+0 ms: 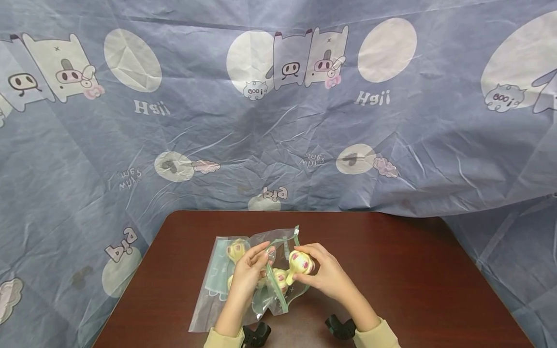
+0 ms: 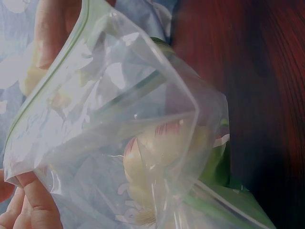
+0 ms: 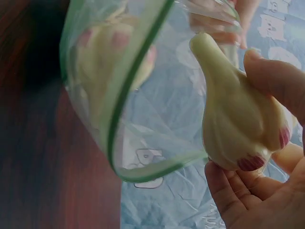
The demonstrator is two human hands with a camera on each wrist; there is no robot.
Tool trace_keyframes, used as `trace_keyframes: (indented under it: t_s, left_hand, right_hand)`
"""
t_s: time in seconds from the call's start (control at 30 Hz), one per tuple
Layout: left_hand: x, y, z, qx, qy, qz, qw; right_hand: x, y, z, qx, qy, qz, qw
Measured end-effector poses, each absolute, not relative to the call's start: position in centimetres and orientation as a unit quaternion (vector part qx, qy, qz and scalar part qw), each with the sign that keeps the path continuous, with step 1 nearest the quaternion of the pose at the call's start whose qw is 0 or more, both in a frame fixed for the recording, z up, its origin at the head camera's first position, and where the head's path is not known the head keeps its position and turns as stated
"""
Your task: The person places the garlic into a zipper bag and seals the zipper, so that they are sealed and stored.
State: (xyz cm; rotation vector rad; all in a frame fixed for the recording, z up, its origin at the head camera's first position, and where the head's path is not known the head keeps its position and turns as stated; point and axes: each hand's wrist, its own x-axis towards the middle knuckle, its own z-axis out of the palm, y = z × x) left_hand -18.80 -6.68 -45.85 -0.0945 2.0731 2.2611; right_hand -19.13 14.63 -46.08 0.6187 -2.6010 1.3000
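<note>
My right hand (image 1: 328, 273) pinches a cream garlic bulb (image 1: 300, 262) with purple marks between thumb and fingers, at the mouth of a clear zip bag (image 1: 285, 237). In the right wrist view this garlic bulb (image 3: 238, 114) lies tilted, its stem pointing up toward the bag's green-edged opening (image 3: 121, 95). The bag's rim is pinched by my left hand (image 1: 245, 270), which keeps the mouth spread toward the right. Another garlic bulb (image 1: 280, 279) shows through the plastic inside the bag. In the left wrist view my left fingers (image 2: 38, 200) grip the bag's corner.
Left of the bag, a flat clear bag (image 1: 200, 309) lies on the dark brown table (image 1: 391, 251) with a light blue sheet (image 1: 213, 275) bearing thin white loops. One more garlic bulb (image 1: 236, 250) shows over it. A blue printed cloth (image 1: 278, 121) hangs behind the table.
</note>
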Motion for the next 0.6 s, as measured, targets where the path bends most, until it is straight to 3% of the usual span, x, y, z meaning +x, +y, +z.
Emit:
trace_keyframes:
  t_s: [0.17, 0.6]
  left_hand:
    - [-18.8, -6.7, -45.9, -0.033, 0.675, 0.736, 0.040]
    - [-18.8, -6.6, -45.8, -0.028, 0.670, 0.740, 0.039]
  right_hand:
    - [-19.1, 14.3, -46.8, 0.224, -0.874, 0.428, 0.049]
    - [-19.7, 13.7, -48.8, 0.261, -0.883, 0.388, 0.023]
